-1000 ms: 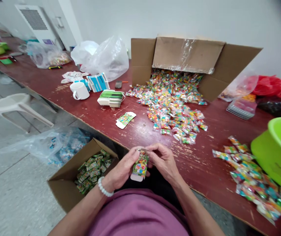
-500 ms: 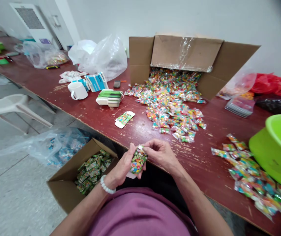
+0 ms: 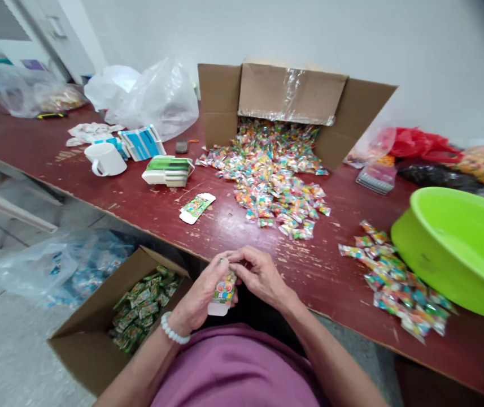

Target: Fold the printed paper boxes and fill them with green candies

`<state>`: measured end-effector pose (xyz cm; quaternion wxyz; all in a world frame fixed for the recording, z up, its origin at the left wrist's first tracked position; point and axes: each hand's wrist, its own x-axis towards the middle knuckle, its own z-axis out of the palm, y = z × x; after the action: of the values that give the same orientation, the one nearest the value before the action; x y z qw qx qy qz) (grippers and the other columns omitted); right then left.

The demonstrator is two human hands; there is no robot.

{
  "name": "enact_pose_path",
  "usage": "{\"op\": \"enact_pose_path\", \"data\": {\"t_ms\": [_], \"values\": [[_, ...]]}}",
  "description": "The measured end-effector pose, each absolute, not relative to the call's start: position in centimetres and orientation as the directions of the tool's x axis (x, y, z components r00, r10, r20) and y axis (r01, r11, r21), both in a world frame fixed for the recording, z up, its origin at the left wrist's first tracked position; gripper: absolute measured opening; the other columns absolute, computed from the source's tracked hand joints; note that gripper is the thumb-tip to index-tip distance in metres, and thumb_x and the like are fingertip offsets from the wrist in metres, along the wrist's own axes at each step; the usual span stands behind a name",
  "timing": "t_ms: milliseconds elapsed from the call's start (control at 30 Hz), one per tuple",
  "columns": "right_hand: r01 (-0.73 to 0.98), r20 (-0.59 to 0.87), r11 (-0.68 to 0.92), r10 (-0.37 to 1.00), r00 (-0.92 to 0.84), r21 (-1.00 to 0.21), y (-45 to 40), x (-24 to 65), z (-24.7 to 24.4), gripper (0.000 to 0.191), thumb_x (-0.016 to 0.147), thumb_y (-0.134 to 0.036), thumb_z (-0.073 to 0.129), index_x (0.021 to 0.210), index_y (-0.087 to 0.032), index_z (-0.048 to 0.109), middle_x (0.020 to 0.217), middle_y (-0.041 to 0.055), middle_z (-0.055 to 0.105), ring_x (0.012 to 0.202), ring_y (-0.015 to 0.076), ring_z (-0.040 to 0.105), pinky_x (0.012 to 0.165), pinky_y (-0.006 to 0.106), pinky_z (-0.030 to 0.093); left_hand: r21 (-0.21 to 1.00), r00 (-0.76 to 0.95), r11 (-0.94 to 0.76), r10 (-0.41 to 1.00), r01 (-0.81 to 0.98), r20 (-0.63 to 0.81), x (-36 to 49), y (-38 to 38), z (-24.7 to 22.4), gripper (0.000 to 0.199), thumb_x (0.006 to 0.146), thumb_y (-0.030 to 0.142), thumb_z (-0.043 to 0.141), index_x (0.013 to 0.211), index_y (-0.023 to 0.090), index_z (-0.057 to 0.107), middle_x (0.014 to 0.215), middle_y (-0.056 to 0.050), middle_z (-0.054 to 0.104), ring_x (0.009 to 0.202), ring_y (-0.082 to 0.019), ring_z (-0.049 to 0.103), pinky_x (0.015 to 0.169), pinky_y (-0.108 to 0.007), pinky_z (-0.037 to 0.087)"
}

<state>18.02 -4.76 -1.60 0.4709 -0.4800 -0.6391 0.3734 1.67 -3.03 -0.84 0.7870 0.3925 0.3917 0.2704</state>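
Observation:
My left hand [image 3: 203, 289] is wrapped round a small green printed carton [image 3: 225, 291], with a white flap hanging at its lower end. The fingers of my right hand [image 3: 262, 278] are closed at the carton's upper end, where they partly cover it. Both hands are just in front of the table's near edge. On the table, a flattened carton of similar print [image 3: 198, 207] lies beyond my hands. A heap of wrapped candies [image 3: 271, 175] spills out of an open cardboard box [image 3: 292, 93].
A cardboard box [image 3: 83, 333] holding several filled green packs stands below left, beside a plastic bag [image 3: 51, 263]. A white mug [image 3: 106, 159] and a stack of flat cartons [image 3: 168, 171] are on the table [image 3: 309, 277]. At right stands a green basin [image 3: 449, 260] by loose candies [image 3: 398, 282].
The camera view has turned left to right, so the table things appear shifted left. The carton is more upright, and my right fingers now cover more of its top.

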Motion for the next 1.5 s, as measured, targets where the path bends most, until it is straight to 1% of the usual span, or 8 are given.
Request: {"op": "enact_pose_path", "data": {"t_ms": [133, 300, 467, 600, 900, 1200, 1367, 1500], "values": [[0.475, 0.284, 0.199, 0.952, 0.113, -0.857, -3.6, 23.6, -1.3, 0.019, 0.092, -0.031, 0.060, 0.106, -0.023, 0.070, 0.097, 0.0048, 0.071, 0.084, 0.0195, 0.064, 0.077, 0.032, 0.051, 0.804, 0.639, 0.588, 0.652, -0.087, -0.408, 0.6, -3.1, -0.6, 0.049, 0.084, 0.037, 0.074, 0.127, 0.021, 0.058, 0.108, -0.008, 0.070, 0.091, -0.018, 0.066, 0.083, -0.029, 0.051], [0.842, 0.305, -0.258, 0.849, 0.432, -0.473, -3.4, 32.4, -3.4, 0.028, 0.088, -0.025, 0.057, 0.111, -0.015, 0.069, 0.108, 0.0164, 0.067, 0.101, 0.0304, 0.059, 0.091, 0.045, 0.043, 0.798, 0.617, 0.602, 0.617, 0.030, -0.488, -3.3, -3.3, -2.5, 0.048, 0.071, 0.031, 0.084, 0.112, 0.020, 0.062, 0.091, -0.002, 0.065, 0.077, -0.016, 0.061, 0.072, -0.027, 0.049], [0.865, 0.201, -0.291, 0.896, 0.396, -0.408, -4.0, 34.2, -5.5, 0.024, 0.085, -0.038, 0.064, 0.098, -0.020, 0.073, 0.094, 0.0129, 0.063, 0.093, 0.0301, 0.057, 0.082, 0.040, 0.044, 0.876, 0.667, 0.266, 0.570, 0.403, -0.480, -8.8, -1.5, -3.5, 0.052, 0.070, 0.034, 0.083, 0.119, 0.025, 0.066, 0.087, 0.002, 0.062, 0.079, -0.015, 0.057, 0.070, -0.023, 0.043], [0.861, 0.143, -0.159, 0.956, 0.256, -0.483, -3.9, 33.2, -5.4, 0.021, 0.081, -0.042, 0.067, 0.084, -0.021, 0.067, 0.090, 0.0074, 0.061, 0.083, 0.0233, 0.058, 0.073, 0.032, 0.043, 0.790, 0.726, 0.138, 0.324, 0.598, -0.606, -10.7, -0.8, -2.2, 0.034, 0.068, 0.037, 0.081, 0.096, 0.020, 0.074, 0.085, 0.000, 0.067, 0.079, -0.018, 0.058, 0.069, -0.024, 0.044], [0.358, 0.072, 0.004, 0.981, 0.178, -0.934, -5.0, 24.9, -3.2, 0.017, 0.085, -0.036, 0.066, 0.086, -0.021, 0.059, 0.070, -0.0032, 0.057, 0.059, 0.0135, 0.049, 0.056, 0.025, 0.036, 0.891, 0.645, 0.443, 0.653, 0.099, -0.396, -5.0, -1.6, -1.4, 0.040, 0.078, 0.031, 0.066, 0.112, 0.019, 0.048, 0.090, -0.006, 0.068, 0.067, -0.017, 0.067, 0.060, -0.026, 0.048], [0.575, 0.312, 0.440, 0.897, -0.312, -0.690, -6.1, 19.3, 1.6, 0.013, 0.096, -0.010, 0.048, 0.090, -0.020, 0.056, 0.087, 0.0033, 0.060, 0.078, 0.0157, 0.055, 0.070, 0.026, 0.043, 0.949, 0.646, 0.191, 0.697, 0.250, -0.311, -1.4, -3.1, 0.1, 0.035, 0.081, 0.018, 0.052, 0.115, 0.023, 0.047, 0.087, 0.001, 0.059, 0.070, -0.014, 0.058, 0.058, -0.024, 0.048], [0.519, 0.184, 0.405, 0.886, -0.425, -0.753, -6.0, 19.4, 2.2, 0.013, 0.099, -0.016, 0.048, 0.104, -0.022, 0.058, 0.096, 0.0053, 0.066, 0.085, 0.0177, 0.061, 0.077, 0.031, 0.048, 0.932, 0.619, 0.054, 0.733, 0.359, -0.281, -1.1, -3.2, 0.1, 0.041, 0.077, 0.013, 0.051, 0.116, 0.023, 0.050, 0.084, 0.002, 0.060, 0.062, -0.013, 0.057, 0.059, -0.025, 0.046], [0.216, 0.132, 0.172, 0.974, -0.186, -0.961, -5.4, 19.3, 1.1, 0.030, 0.094, -0.029, 0.060, 0.123, -0.024, 0.051, 0.094, 0.0028, 0.072, 0.081, 0.0164, 0.067, 0.074, 0.030, 0.052, 0.959, 0.626, 0.173, 0.729, 0.222, -0.277, -1.1, -3.3, 0.3, 0.045, 0.077, 0.017, 0.054, 0.122, 0.024, 0.050, 0.093, -0.002, 0.062, 0.077, -0.017, 0.062, 0.059, -0.024, 0.048]]}}
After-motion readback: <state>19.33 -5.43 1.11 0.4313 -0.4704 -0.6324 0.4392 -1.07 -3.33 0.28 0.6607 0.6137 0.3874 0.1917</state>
